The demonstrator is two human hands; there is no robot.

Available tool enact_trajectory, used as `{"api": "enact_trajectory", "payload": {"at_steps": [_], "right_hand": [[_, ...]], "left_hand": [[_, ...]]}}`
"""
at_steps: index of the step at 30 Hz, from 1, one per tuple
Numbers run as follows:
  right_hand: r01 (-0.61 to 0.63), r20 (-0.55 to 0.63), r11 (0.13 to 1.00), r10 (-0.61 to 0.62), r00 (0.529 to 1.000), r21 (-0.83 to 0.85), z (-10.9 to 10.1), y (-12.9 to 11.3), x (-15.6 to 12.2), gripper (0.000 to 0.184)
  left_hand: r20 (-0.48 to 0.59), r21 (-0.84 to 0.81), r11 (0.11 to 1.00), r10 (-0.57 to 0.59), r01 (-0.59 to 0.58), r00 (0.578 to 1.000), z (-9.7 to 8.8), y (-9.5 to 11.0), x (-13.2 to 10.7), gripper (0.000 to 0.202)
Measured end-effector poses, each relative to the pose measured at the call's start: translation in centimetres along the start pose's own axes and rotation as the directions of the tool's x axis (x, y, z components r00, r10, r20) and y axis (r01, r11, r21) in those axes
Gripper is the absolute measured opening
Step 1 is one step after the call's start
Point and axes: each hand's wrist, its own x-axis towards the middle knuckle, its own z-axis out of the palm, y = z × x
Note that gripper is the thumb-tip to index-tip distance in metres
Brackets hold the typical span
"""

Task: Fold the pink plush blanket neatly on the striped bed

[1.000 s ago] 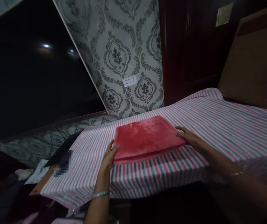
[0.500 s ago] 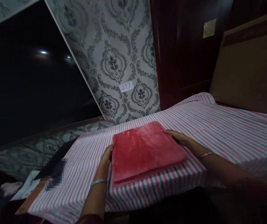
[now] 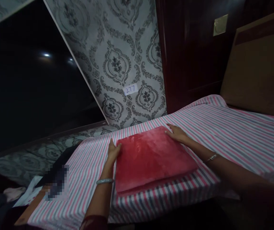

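Note:
A folded red plush cloth lies flat on the pink, grey and white striped sheet near the bed's front corner. My left hand rests against the cloth's far left corner, fingers together and laid flat along its edge. My right hand lies open on the far right corner, fingers stretched over the edge. Both wrists wear thin bangles. Neither hand lifts the cloth.
A patterned grey wallpaper wall with a paper label "277" stands behind the bed. A large dark panel fills the left. A dark wooden door and brown headboard are at right. Clothes and a blurred item lie at lower left.
Both hands slid from the cloth's near and side edges up to its far corners. The cloth now lies squarer and flatter on the sheet.

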Motion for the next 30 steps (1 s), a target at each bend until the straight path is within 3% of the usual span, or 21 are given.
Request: {"api": "enact_trajectory", "payload": {"at_steps": [2,3,5,7,9,14,30], "right_hand": [[0.092,-0.017,0.981,-0.097,0.995,-0.171,0.3,-2.8,1.3,0.055],[0.124,-0.008,0.969,-0.129,0.992,-0.214,0.7,-4.2,1.8,0.052],[0.162,0.009,0.955,-0.165,0.986,-0.248,1.9,-6.1,2.5,0.047],[0.174,0.019,0.948,-0.176,0.984,-0.267,3.5,-6.8,2.7,0.044],[0.171,0.022,0.943,-0.172,0.985,-0.286,5.0,-6.3,2.6,0.044],[0.179,-0.062,0.922,-0.212,0.975,-0.343,7.0,-4.3,2.3,0.045],[0.152,-0.069,0.920,-0.190,0.979,-0.362,7.4,-3.9,2.7,0.045]], "left_hand": [[0.040,0.142,0.986,0.081,-0.086,0.996,2.0,2.0,0.8,0.077],[0.090,0.296,0.944,0.124,-0.146,0.988,3.1,2.8,0.9,0.071],[0.174,0.573,0.782,0.177,-0.246,0.969,5.2,3.5,0.7,0.063],[0.204,0.739,0.610,0.201,-0.285,0.958,6.7,2.9,0.2,0.059],[0.190,0.801,0.527,0.224,-0.283,0.956,7.4,1.4,-0.2,0.059],[0.166,0.816,0.505,0.261,-0.281,0.951,7.5,-1.5,-0.1,0.061],[0.165,0.812,0.523,0.219,-0.258,0.962,7.7,-1.2,0.1,0.062]]}}
